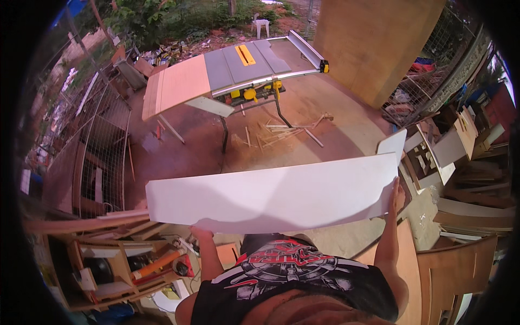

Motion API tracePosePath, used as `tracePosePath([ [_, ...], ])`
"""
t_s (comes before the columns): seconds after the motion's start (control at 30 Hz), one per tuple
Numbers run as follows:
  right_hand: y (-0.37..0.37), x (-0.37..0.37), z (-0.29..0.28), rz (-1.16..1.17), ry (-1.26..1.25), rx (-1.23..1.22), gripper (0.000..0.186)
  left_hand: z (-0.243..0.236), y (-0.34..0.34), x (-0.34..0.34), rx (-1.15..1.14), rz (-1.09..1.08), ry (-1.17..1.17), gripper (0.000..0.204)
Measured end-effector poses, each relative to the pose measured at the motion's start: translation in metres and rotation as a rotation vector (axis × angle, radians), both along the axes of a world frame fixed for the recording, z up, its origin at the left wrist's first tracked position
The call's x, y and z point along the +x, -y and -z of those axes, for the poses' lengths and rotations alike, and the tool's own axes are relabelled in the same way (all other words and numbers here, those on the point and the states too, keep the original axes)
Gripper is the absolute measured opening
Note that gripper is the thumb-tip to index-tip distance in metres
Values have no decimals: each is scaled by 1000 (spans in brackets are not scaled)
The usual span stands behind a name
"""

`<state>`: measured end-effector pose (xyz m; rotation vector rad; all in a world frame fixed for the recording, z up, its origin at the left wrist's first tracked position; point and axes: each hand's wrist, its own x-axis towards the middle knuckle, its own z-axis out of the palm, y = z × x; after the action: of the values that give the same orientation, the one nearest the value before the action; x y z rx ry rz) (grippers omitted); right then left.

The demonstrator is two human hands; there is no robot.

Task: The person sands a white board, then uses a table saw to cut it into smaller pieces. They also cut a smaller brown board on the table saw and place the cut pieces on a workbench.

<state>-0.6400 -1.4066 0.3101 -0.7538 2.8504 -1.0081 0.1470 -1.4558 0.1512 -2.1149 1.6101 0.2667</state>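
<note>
A long white board (271,195) spans the space in front of my body, held up off the floor. My left hand (202,233) grips its near edge left of the middle; most of those fingers are hidden under the board. At the board's right end, my right hand (398,196) is wrapped round the edge with its fingers upright. A smaller white panel (392,145) shows just behind the far right corner; whether it touches the board I cannot tell. Beyond the board stands a table saw (230,70) with a grey top and a yellow insert.
A wooden extension table (179,85) adjoins the saw's left side. Offcut strips (287,132) litter the floor below it. Wood shelves with tools (130,265) stand at the near left, stacked boards (471,216) at the right. A tall plywood sheet (374,49) rises at the back.
</note>
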Motion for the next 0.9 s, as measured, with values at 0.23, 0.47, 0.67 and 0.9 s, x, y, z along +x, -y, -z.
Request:
tracePosePath([
  [0.23,255,15,73,-106,-10,143,90,50,167,48,-1042,-1699,-2168,58],
  [0.47,503,28,75,-232,102,173,93,18,336,55,-1161,-1668,-1496,64],
  [0.67,731,17,114,-392,68,104,91,34,507,33,-1276,-1636,-1488,65],
  [0.9,905,-17,162,-458,161,216,90,41,639,-6,-1330,-1642,-1383,66],
])
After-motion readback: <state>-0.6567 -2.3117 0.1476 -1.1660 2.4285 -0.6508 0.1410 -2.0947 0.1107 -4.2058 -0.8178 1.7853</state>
